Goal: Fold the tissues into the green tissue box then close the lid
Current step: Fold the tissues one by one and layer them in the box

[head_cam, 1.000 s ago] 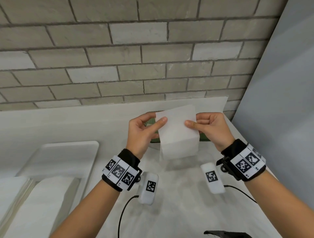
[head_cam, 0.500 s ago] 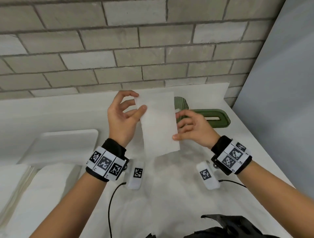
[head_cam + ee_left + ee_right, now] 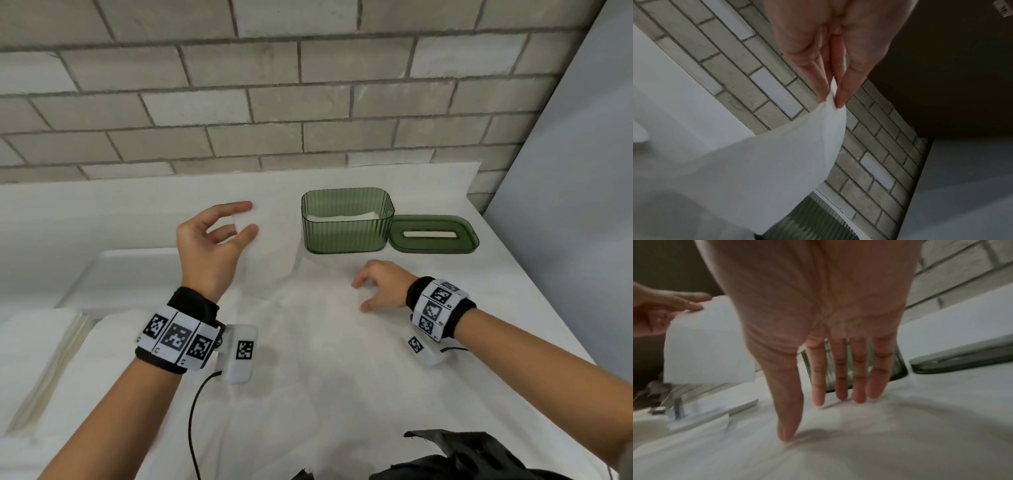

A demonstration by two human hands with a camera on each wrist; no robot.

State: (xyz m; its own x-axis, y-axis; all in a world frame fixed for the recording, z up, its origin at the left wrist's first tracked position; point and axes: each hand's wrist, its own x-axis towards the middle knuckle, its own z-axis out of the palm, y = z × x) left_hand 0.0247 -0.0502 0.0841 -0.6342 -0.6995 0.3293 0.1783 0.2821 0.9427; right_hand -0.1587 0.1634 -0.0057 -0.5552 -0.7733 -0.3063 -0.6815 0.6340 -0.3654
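Note:
The green ribbed tissue box [image 3: 346, 228] stands open at the back of the table, with white tissue [image 3: 342, 217] lying inside it. Its slotted lid [image 3: 433, 236] lies flat just to its right. My left hand [image 3: 249, 219] is raised left of the box and pinches a folded white tissue [image 3: 270, 250] between thumb and fingers; the left wrist view shows the pinch on the tissue [image 3: 777, 162] at its top corner. My right hand [image 3: 359, 296] rests open on the white table cover in front of the box, fingers straight [image 3: 840, 378], holding nothing.
A white tray [image 3: 130, 274] sits at the left, with stacks of white tissues [image 3: 34, 349] in front of it. A brick wall [image 3: 308, 102] backs the table and a grey panel [image 3: 575, 205] borders its right edge. A dark object [image 3: 462, 455] lies near me.
My right hand has let go of the tissue and dropped to the table. My left hand now holds the tissue alone, further left, uncovering the box and lid.

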